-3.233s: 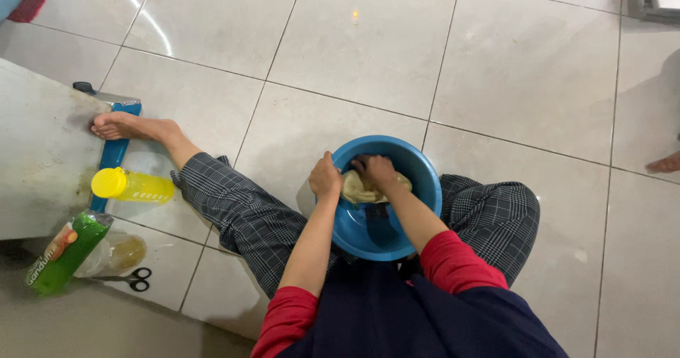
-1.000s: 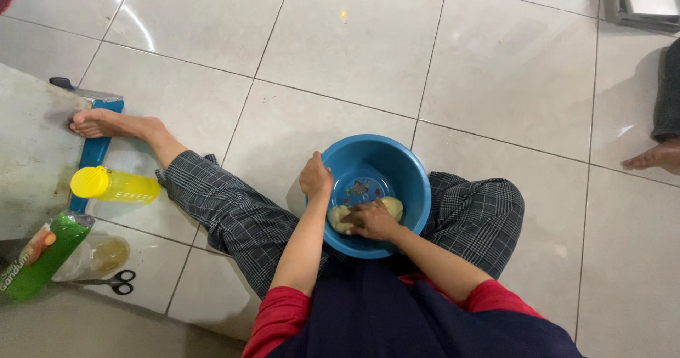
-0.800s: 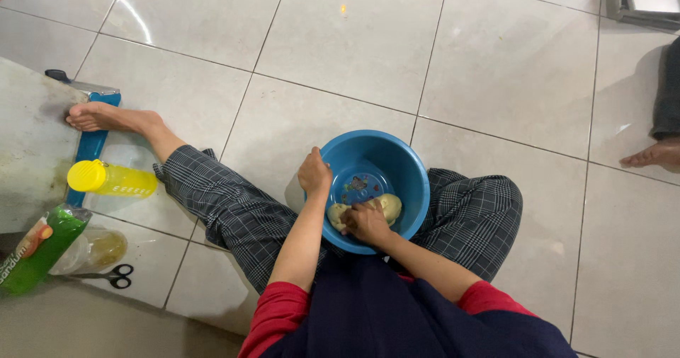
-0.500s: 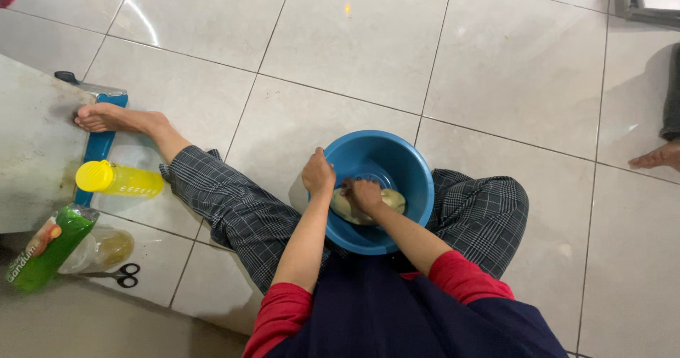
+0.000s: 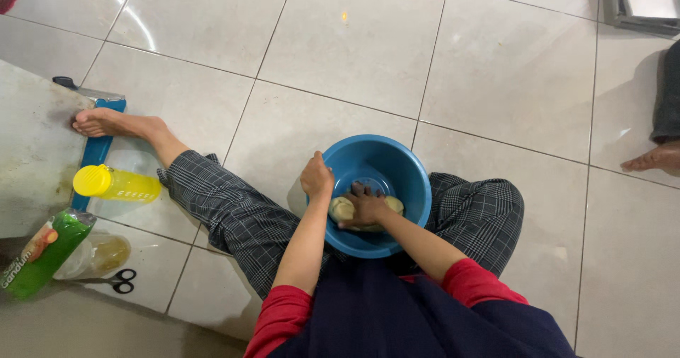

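Note:
I sit on a tiled floor with a blue plastic bowl [image 5: 397,161] between my legs. My left hand [image 5: 316,177] grips the bowl's left rim. My right hand [image 5: 364,206] is inside the bowl, pressing down on a pale yellowish lump of dough [image 5: 343,208]. The dough shows on both sides of that hand, and its middle is hidden beneath it.
My left leg stretches left, foot [image 5: 106,123] against a blue bar [image 5: 98,152]. A yellow bottle [image 5: 117,184], a green packet [image 5: 44,252], a clear bag [image 5: 99,254] and scissors [image 5: 119,281] lie at the left. Another person's foot [image 5: 652,158] is at the right edge.
My right hand has kept working the dough, shifting from the bowl's far side to its near side. My left hand has stayed on the rim. The view has shifted slightly.

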